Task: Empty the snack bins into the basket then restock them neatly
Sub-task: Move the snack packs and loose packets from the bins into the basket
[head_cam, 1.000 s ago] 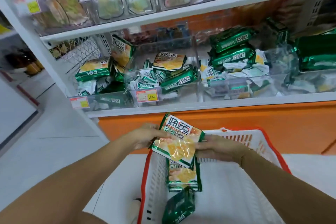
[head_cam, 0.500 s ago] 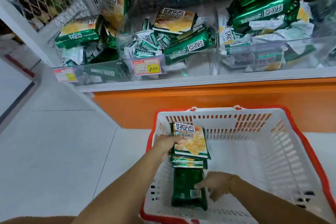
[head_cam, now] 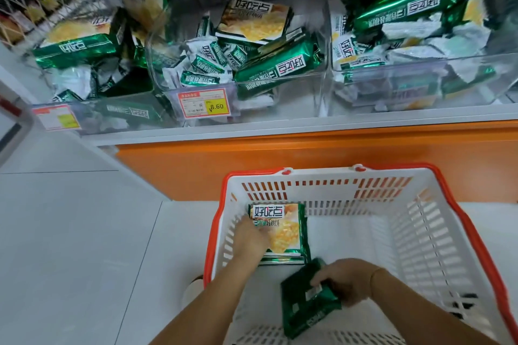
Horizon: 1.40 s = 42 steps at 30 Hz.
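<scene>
A white basket (head_cam: 437,235) with an orange rim stands on the floor below the shelf. Inside it, at the left, lies a small stack of green snack packs (head_cam: 283,228), face up. My left hand (head_cam: 249,238) rests on the stack's left edge with fingers over the top pack. My right hand (head_cam: 343,279) grips a dark green pack (head_cam: 304,308), tilted and back side up, near the basket's front. Above, three clear bins hold jumbled green and white packs: left bin (head_cam: 92,115), middle bin (head_cam: 297,95), right bin (head_cam: 476,78).
An orange panel (head_cam: 308,154) runs under the white shelf edge. Price tags (head_cam: 206,103) hang on the bin fronts. A wire rack (head_cam: 33,0) stands at the far left. White floor tiles (head_cam: 70,246) spread to the left of the basket.
The pack held in both hands a second ago now lies on the stack in the basket. My right hand has taken hold of the dark pack and turned it askew.
</scene>
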Available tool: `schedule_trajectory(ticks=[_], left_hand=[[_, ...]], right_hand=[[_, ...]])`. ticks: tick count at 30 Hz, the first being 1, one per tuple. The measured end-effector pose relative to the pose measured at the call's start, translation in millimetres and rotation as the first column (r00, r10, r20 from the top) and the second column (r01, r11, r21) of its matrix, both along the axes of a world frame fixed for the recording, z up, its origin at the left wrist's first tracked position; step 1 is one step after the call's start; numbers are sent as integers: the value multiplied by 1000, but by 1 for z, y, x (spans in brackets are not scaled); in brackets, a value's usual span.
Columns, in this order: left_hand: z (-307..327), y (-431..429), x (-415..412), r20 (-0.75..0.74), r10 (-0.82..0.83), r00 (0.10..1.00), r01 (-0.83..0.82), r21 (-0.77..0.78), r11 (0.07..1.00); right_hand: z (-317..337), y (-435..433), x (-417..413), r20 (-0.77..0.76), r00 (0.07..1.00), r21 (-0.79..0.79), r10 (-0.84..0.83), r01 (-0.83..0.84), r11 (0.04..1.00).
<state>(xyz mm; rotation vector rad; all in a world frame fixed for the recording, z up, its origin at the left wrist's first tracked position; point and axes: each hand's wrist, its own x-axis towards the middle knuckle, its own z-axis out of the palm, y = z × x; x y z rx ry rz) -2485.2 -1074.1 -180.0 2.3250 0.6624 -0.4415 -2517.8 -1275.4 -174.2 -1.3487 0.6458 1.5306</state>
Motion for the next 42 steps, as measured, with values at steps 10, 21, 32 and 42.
schedule_trajectory(ticks=[10, 21, 32, 42], left_hand=[[87, -70, -9, -547, -24, 837, -493, -771, 404], [99, -45, -19, -275, 299, 914, -371, -864, 339], [42, -11, -31, 198, 103, 975, -60, -214, 975], [28, -2, -62, -16, -504, 864, 493, 238, 837]], right_hand=[[109, -36, 12, 479, 102, -873, 872, -43, 485], [83, -40, -5, 966, 110, -252, 233, 210, 945], [34, 14, 20, 558, 710, 192, -429, 392, 900], [30, 67, 26, 714, 698, -94, -44, 158, 983]])
